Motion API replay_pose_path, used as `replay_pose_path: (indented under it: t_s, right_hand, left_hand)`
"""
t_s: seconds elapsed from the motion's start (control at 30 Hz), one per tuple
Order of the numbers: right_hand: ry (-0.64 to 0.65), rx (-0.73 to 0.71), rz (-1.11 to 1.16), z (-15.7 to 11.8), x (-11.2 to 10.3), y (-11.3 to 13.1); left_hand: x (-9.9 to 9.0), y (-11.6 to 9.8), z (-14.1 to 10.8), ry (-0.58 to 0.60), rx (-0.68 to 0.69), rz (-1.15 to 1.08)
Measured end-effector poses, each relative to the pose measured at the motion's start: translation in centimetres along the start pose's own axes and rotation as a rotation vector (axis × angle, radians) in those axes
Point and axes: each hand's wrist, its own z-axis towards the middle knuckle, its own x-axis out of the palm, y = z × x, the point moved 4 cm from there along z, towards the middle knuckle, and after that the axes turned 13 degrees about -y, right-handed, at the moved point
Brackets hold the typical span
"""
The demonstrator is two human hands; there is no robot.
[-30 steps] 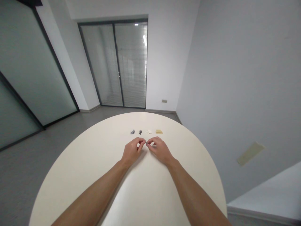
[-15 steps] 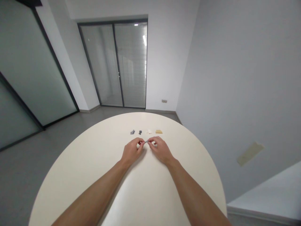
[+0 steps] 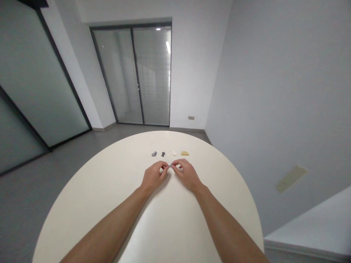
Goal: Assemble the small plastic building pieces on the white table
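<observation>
Between my fingertips is a small grey piece (image 3: 170, 166), too small to make out its kind. My left hand (image 3: 155, 174) pinches its left end, and my right hand (image 3: 187, 173) pinches the right end. Both hands are held over the white round table (image 3: 109, 190). Just beyond them lie several little items in a row: grey pieces (image 3: 154, 154), dark pieces (image 3: 163, 154), whitish pieces (image 3: 173, 153) and yellow pieces (image 3: 185, 153).
The table's far edge curves behind the row of pieces. A grey wall (image 3: 287, 91) stands close on the right, with a beige plate (image 3: 291, 178) on it. Framed glass doors (image 3: 137, 76) are at the back, and a frosted glass panel (image 3: 41, 80) is on the left.
My hands have come slightly closer together, and less of the grey piece shows between the fingertips. The rows of pieces on the table stay in place.
</observation>
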Motion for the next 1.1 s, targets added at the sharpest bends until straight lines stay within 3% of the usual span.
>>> replay_pose_path:
  t_s: [1.1]
  right_hand:
    - [0.021, -0.011, -0.063, 0.01, -0.10, 0.49]
  left_hand:
    - [0.13, -0.11, 0.14, 0.008, 0.049, 0.076]
